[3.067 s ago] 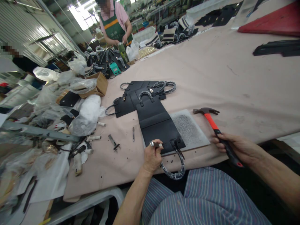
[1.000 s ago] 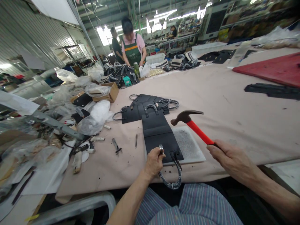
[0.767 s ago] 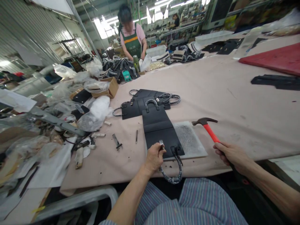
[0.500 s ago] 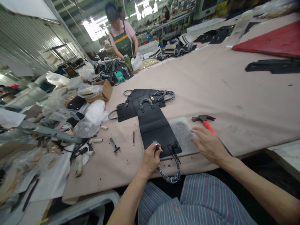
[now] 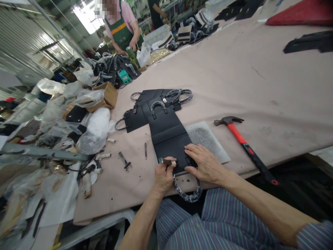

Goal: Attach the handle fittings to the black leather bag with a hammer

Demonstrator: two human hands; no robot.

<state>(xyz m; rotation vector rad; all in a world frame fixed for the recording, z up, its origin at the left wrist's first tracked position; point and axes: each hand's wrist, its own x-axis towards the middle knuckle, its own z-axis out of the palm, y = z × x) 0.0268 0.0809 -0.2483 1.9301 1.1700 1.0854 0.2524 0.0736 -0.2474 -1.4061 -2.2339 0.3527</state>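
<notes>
My left hand [image 5: 162, 177] is closed around a short metal punch [image 5: 167, 161], tilted on its side just above the near edge of a black bag panel [image 5: 169, 133]. My right hand [image 5: 205, 162] lies on the panel with its fingers stretched out, beside the base of a bag handle. That plastic-wrapped handle [image 5: 191, 198] hangs past the table's front edge. Beneath the panel is a whitish, worn pad [image 5: 208, 139]. A claw hammer [image 5: 238, 133] with a red and black grip lies to the right of my right hand.
More black bag panels [image 5: 139, 116] with wrapped handles lie behind. A thin metal rod [image 5: 145, 151] and a small metal tool [image 5: 124, 160] are on the left. Plastic bags and a cardboard box [image 5: 110, 95] crowd the left edge. Across the table stands a person [image 5: 122, 29] in a green apron.
My right hand has moved left from near the hammer onto the panel. The punch in my left hand has tipped from more upright to nearly level. The camera view has shifted slightly.
</notes>
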